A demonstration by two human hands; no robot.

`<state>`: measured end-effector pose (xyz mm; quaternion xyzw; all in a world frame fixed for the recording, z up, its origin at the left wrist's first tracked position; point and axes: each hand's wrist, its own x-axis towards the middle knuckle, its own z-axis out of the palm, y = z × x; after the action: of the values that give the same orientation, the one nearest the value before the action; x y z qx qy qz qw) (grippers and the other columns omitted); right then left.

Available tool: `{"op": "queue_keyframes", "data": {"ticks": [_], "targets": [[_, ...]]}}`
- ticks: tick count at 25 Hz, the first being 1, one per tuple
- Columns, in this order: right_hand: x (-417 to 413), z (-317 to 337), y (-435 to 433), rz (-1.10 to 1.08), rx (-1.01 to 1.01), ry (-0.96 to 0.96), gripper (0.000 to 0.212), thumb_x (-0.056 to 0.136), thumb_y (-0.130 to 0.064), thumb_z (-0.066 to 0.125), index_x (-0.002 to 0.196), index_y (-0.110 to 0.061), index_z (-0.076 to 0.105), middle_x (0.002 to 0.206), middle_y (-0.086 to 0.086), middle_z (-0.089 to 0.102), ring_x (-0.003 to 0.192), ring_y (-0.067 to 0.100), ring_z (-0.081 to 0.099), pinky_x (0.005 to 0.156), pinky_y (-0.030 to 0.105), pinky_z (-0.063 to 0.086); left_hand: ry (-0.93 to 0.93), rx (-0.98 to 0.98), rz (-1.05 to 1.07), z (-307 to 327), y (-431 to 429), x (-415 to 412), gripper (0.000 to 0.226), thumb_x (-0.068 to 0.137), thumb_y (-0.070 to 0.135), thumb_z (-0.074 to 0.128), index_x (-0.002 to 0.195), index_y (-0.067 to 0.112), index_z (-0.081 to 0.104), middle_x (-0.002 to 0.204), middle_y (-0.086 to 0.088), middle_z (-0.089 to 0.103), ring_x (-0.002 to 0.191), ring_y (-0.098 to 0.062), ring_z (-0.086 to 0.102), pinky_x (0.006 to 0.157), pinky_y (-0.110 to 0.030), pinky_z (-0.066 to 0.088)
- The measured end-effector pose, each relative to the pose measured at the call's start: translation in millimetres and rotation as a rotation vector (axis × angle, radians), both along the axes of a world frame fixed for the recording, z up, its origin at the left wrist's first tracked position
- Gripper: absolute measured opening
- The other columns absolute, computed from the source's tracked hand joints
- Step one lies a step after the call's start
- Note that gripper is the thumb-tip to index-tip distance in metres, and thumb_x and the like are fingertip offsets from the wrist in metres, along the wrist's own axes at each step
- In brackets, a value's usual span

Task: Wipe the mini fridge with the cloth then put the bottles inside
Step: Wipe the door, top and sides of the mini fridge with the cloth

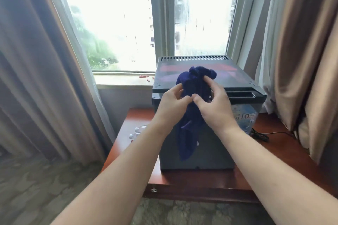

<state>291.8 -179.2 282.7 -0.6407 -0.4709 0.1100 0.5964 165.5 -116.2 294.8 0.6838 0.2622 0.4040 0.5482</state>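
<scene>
We face a bright window [117, 23] between heavy curtains [36, 60], with a reddish wooden surface [139, 117] below it. Near its left edge, clear bottles [136, 131] with white caps show partly behind our left forearm. Our left hand [171, 103] pinches the dark blue cloth [193, 86], bunched over the front top edge of the mini fridge [237, 76]. Our right hand [214, 105] grips the cloth from the other side. A black cable [261, 136] lies right of the fridge.

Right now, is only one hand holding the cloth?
No, the left hand and right hand both grip the cloth in front of the fridge.
</scene>
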Motion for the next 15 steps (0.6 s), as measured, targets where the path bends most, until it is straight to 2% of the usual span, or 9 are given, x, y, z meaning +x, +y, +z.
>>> {"op": "queue_keyframes", "data": {"ticks": [1, 3, 5, 7, 8, 11, 15], "targets": [[-2.7, 11.5, 2.9, 0.003, 0.032, -0.107, 0.064, 0.089, -0.019, 0.07, 0.148, -0.024, 0.046, 0.149, -0.003, 0.046, 0.137, 0.01, 0.044, 0.116, 0.033, 0.038, 0.016, 0.08, -0.028, 10.0, 6.0, -1.3, 0.047, 0.09, 0.001, 0.054, 0.125, 0.03, 0.065, 0.115, 0.004, 0.076, 0.11, -0.016, 0.071, 0.097, -0.041, 0.058], [-1.3, 28.4, 9.6, 0.014, 0.059, -0.278, 0.067, 0.09, -0.007, 0.064, 0.151, -0.021, 0.042, 0.156, -0.002, 0.036, 0.144, 0.011, 0.034, 0.119, 0.024, 0.029, 0.138, 0.239, -0.055, 25.1, 20.6, 1.0, 0.06, 0.089, 0.006, 0.055, 0.143, 0.031, 0.049, 0.126, 0.005, 0.069, 0.119, -0.016, 0.065, 0.099, -0.035, 0.054], [7.4, 31.2, 16.9, 0.027, -0.119, -0.45, 0.066, 0.091, -0.003, 0.06, 0.152, -0.02, 0.042, 0.162, 0.002, 0.028, 0.149, 0.019, 0.027, 0.122, 0.029, 0.024, 0.511, 0.407, 0.019, 27.3, 39.8, 2.4, 0.066, 0.089, 0.029, 0.064, 0.15, 0.03, 0.038, 0.137, 0.0, 0.059, 0.13, -0.024, 0.054, 0.1, -0.037, 0.048], [14.8, 19.2, 21.6, -0.011, -0.434, -0.627, 0.06, 0.094, -0.012, 0.059, 0.152, -0.021, 0.043, 0.165, 0.01, 0.021, 0.151, 0.03, 0.021, 0.124, 0.04, 0.018, 0.983, 0.498, 0.131, 15.3, 54.5, -2.3, 0.08, 0.088, 0.055, 0.061, 0.154, 0.022, 0.031, 0.152, -0.008, 0.043, 0.143, -0.034, 0.036, 0.109, -0.049, 0.039], [19.8, 10.6, 22.3, -0.038, -0.511, -0.648, 0.058, 0.095, -0.016, 0.059, 0.151, -0.021, 0.044, 0.164, 0.014, 0.022, 0.151, 0.032, 0.02, 0.124, 0.041, 0.017, 1.088, 0.514, 0.139, 7.1, 54.8, -3.2, 0.086, 0.088, 0.061, 0.058, 0.157, 0.02, 0.027, 0.157, -0.009, 0.037, 0.146, -0.036, 0.029, 0.112, -0.052, 0.033], [25.9, 2.7, 26.3, -0.056, -0.42, -0.539, 0.059, 0.095, -0.023, 0.061, 0.151, -0.025, 0.043, 0.161, 0.017, 0.027, 0.152, 0.029, 0.019, 0.124, 0.038, 0.017, 1.071, 0.627, 0.161, -9.0, 56.2, 2.5, 0.08, 0.095, 0.058, 0.052, 0.159, 0.019, 0.025, 0.159, -0.009, 0.037, 0.147, -0.036, 0.028, 0.115, -0.052, 0.028], [46.6, 11.2, 58.1, -0.011, -0.398, -0.517, 0.061, 0.098, -0.029, 0.056, 0.155, -0.032, 0.034, 0.165, 0.018, 0.017, 0.155, 0.028, 0.009, 0.125, 0.039, 0.009, 0.972, 0.678, 0.087, 0.6, 74.1, 28.1, 0.047, 0.103, 0.045, 0.043, 0.141, 0.017, 0.05, 0.147, -0.009, 0.053, 0.139, -0.035, 0.039, 0.114, -0.047, 0.034]]}}
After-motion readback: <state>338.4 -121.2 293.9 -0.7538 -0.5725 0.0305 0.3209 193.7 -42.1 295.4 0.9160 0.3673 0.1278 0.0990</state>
